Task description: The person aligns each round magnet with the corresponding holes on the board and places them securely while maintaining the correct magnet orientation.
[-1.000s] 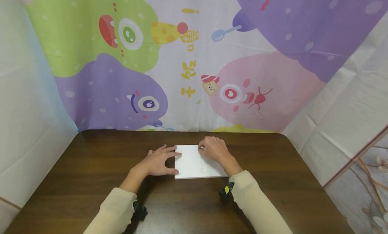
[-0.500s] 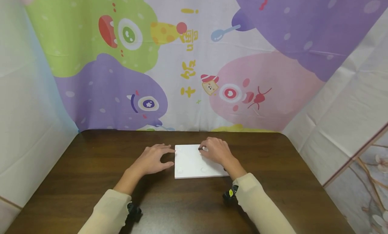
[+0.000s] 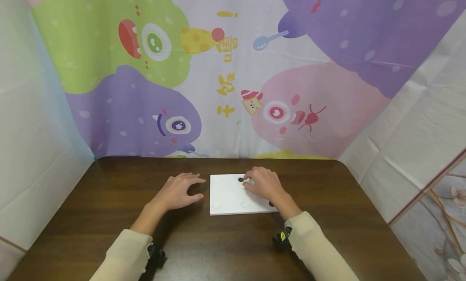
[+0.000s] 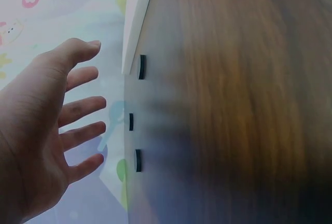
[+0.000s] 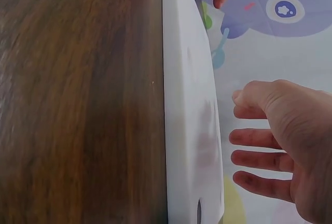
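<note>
A white board [image 3: 227, 194] with shallow round recesses lies on the brown table. In the head view a dark round disc [image 3: 240, 179] sits near its far edge, and a dark spot [image 3: 271, 204] shows beside my right wrist. My right hand [image 3: 263, 182] hovers over the board's right part, fingers loosely bent, thumb and fingertips just right of the disc; nothing is in it. Left of the board, my left hand [image 3: 180, 191] is spread with nothing in it. The left wrist view shows three black discs [image 4: 142, 67] on the table near that hand; the head view hides them.
The wooden table [image 3: 204, 248] stretches around the board, its far edge meeting a cartoon-printed cloth [image 3: 218, 143]. Pale cloth walls [image 3: 393, 135] flank it on both sides. A small black camera [image 3: 156, 255] is strapped to each wrist.
My left hand has lifted off the board's left edge and moved left. My right hand has let go of the dark disc, which now shows on the board, and shifted slightly right.
</note>
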The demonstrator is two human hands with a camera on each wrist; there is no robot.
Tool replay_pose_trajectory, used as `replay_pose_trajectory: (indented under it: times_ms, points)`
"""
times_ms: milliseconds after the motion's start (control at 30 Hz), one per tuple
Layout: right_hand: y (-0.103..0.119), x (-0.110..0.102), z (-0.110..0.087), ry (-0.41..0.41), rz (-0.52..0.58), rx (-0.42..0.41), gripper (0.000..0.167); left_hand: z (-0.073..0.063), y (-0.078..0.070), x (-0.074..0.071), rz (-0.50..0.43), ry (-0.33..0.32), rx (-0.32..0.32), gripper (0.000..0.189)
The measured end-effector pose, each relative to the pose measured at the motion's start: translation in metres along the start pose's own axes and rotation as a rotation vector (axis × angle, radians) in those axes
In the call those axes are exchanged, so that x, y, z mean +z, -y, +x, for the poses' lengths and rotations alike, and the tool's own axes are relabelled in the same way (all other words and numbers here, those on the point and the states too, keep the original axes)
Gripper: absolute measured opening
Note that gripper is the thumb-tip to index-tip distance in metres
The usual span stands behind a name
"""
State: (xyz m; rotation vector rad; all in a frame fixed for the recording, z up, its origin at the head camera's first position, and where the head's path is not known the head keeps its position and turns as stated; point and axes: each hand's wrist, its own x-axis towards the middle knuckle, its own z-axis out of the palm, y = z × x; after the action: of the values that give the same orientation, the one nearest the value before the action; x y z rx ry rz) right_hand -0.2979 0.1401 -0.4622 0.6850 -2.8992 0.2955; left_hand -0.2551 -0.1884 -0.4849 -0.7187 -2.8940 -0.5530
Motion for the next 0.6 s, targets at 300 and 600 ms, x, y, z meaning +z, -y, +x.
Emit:
replay_pose_trajectory:
  times_ms: [300,600]
  points:
    - [-0.01,0.0,-0.007,-0.013,-0.007,0.023,0.019,-0.009,-0.005,-0.014,-0.005,0.035,-0.051,0.051]
    - [-0.017,-0.006,-0.012,-0.02,-0.006,0.034,0.021,-0.016,0.001,-0.019,-0.02,0.022,-0.053,0.052]
